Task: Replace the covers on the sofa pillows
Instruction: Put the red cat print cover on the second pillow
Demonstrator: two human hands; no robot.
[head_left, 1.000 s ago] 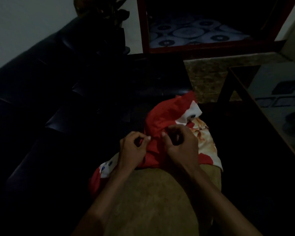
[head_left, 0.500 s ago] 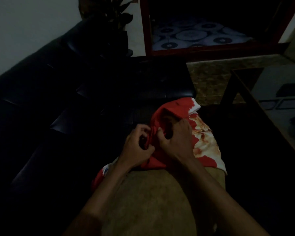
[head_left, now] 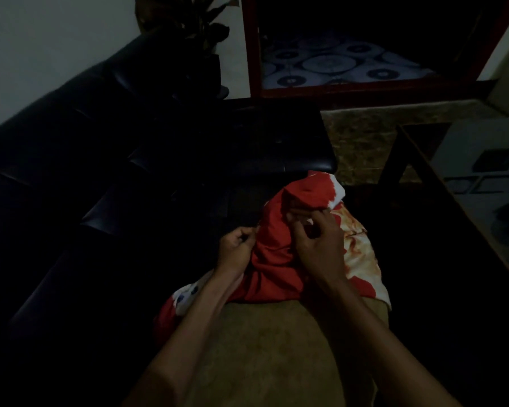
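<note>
head view: dim room. a tan pillow (head_left: 276, 356) lies at 6 o'clock, its far end under a bunched red and white cover (head_left: 279, 248). the left hand (head_left: 237, 249), at the cover's 9 o'clock edge, pinches the cloth with curled fingers. the right hand (head_left: 318, 242) grips a fold near the cover's top. a black sofa (head_left: 106, 160) fills 9 to 12 o'clock; a glass table (head_left: 479, 183) sits at 3 o'clock.

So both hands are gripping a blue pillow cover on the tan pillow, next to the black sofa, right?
Not quite: the pillow cover is red with white patches, not blue. The head view shows the left hand and right hand gripping it on the tan pillow, beside the black sofa.
</note>
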